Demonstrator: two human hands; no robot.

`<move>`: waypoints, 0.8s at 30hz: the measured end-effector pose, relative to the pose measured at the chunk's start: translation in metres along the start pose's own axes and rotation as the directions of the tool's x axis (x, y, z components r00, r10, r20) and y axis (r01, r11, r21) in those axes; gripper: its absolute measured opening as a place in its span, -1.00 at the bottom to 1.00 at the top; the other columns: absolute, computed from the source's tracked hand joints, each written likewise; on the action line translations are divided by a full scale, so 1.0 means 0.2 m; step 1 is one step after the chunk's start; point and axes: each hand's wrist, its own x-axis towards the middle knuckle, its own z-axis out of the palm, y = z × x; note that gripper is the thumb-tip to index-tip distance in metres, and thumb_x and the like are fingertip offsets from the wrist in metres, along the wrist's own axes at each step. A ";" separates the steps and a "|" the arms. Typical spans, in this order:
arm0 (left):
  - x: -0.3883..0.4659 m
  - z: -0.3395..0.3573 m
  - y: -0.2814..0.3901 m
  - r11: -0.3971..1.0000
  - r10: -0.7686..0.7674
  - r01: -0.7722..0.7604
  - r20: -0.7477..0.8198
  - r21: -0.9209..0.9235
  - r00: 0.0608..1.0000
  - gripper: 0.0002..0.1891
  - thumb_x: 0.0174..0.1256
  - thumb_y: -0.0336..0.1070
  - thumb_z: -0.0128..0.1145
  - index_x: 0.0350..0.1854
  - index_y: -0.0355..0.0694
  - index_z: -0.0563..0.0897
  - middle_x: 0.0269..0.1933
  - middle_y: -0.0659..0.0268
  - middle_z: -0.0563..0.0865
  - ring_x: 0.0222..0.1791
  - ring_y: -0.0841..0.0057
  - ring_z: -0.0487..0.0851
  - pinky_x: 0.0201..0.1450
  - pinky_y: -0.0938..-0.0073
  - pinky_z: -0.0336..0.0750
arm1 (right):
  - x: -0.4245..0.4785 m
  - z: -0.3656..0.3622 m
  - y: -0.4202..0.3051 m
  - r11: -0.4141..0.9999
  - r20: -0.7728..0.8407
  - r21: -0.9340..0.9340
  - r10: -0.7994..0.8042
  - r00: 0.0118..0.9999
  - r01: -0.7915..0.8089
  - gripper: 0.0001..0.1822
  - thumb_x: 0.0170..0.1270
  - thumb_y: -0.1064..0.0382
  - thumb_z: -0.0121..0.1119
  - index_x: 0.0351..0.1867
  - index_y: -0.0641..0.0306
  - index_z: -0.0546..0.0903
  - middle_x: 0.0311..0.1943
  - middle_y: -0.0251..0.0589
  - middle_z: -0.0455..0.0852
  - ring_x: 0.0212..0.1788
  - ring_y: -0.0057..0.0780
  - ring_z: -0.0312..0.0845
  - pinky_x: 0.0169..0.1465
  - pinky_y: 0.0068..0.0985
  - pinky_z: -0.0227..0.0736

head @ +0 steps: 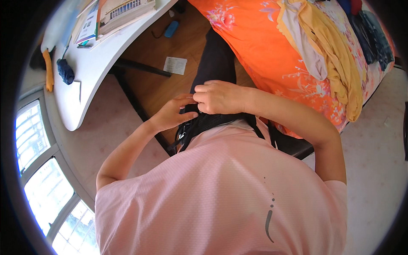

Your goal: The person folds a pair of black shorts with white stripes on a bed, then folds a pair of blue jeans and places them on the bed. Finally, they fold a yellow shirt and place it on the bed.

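Observation:
A black mesh bag with straps and a metal zip pull lies at the waist, against the pink shirt. Over its far edge my left hand has its thumb and fingers spread, the thumb tip touching the black material. My right hand sits just to the right with its fingers curled, close against the left fingertips. Whether anything small is between the fingers is hidden. Beyond both hands a leg in black trousers stretches away.
A white curved desk at left bears books and a folded dark blue umbrella. At right, yellow clothing lies on an orange floral bed cover. A printed paper and a blue object are on the wooden floor, near black metal legs.

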 end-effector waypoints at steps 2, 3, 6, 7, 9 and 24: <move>0.00 0.00 -0.01 1.000 -0.008 0.008 0.017 -0.002 1.000 -0.54 0.21 -0.23 0.28 0.16 -0.21 0.55 0.21 0.17 0.50 0.20 0.30 0.46 0.21 0.30 0.39 | 0.01 -0.06 0.01 0.993 -0.040 -0.084 -0.083 0.996 0.079 -0.89 -0.16 0.28 0.18 -0.67 0.21 0.50 -0.54 -0.34 0.41 -0.33 -0.40 0.38 -0.32 -0.47 0.35; 0.00 0.00 -0.01 1.000 -0.014 0.015 0.015 -0.026 1.000 -0.53 0.21 -0.23 0.28 0.17 -0.20 0.54 0.21 0.17 0.49 0.19 0.30 0.46 0.21 0.30 0.39 | 0.01 -0.09 0.01 0.985 -0.049 -0.137 -0.116 0.992 0.108 -0.88 -0.17 0.29 0.18 -0.68 0.21 0.48 -0.54 -0.35 0.40 -0.34 -0.40 0.37 -0.33 -0.47 0.32; 0.00 -0.01 0.05 1.000 0.003 -0.003 0.002 -0.012 1.000 -0.51 0.21 -0.26 0.25 0.21 -0.17 0.49 0.18 0.18 0.48 0.17 0.33 0.47 0.20 0.34 0.37 | -0.12 -0.17 0.10 0.964 -0.104 -0.253 -0.106 0.989 0.077 -0.86 -0.18 0.31 0.23 -0.65 0.25 0.48 -0.54 -0.32 0.40 -0.37 -0.38 0.38 -0.29 -0.45 0.34; -0.01 -0.01 0.07 1.000 0.017 -0.017 -0.005 0.006 1.000 -0.51 0.22 -0.27 0.23 0.22 -0.16 0.48 0.17 0.19 0.48 0.16 0.34 0.47 0.20 0.37 0.36 | -0.20 -0.20 0.12 0.960 -0.117 -0.278 -0.064 0.991 0.029 -0.86 -0.18 0.32 0.24 -0.61 0.27 0.51 -0.52 -0.30 0.43 -0.36 -0.38 0.41 -0.26 -0.45 0.36; 0.00 -0.01 0.04 0.997 0.068 -0.068 -0.002 0.047 0.998 -0.51 0.19 -0.28 0.24 0.21 -0.15 0.49 0.18 0.18 0.47 0.17 0.31 0.47 0.20 0.37 0.37 | -0.37 -0.25 0.06 0.957 -0.103 -0.277 0.062 0.993 -0.089 -0.84 -0.13 0.35 0.26 -0.48 0.34 0.57 -0.42 -0.27 0.52 -0.29 -0.36 0.47 -0.24 -0.44 0.39; 0.27 0.03 0.16 0.969 0.206 -0.199 -0.038 0.146 0.978 -0.65 0.06 -0.53 0.08 -0.04 -0.31 0.61 -0.11 0.14 0.63 -0.08 0.31 0.65 -0.05 0.44 0.54 | -0.39 -0.16 -0.38 0.637 -0.207 0.217 0.771 0.603 -0.740 -0.64 -0.04 0.29 0.39 -0.16 0.29 0.61 -0.22 -0.18 0.59 -0.15 -0.19 0.49 -0.09 -0.37 0.44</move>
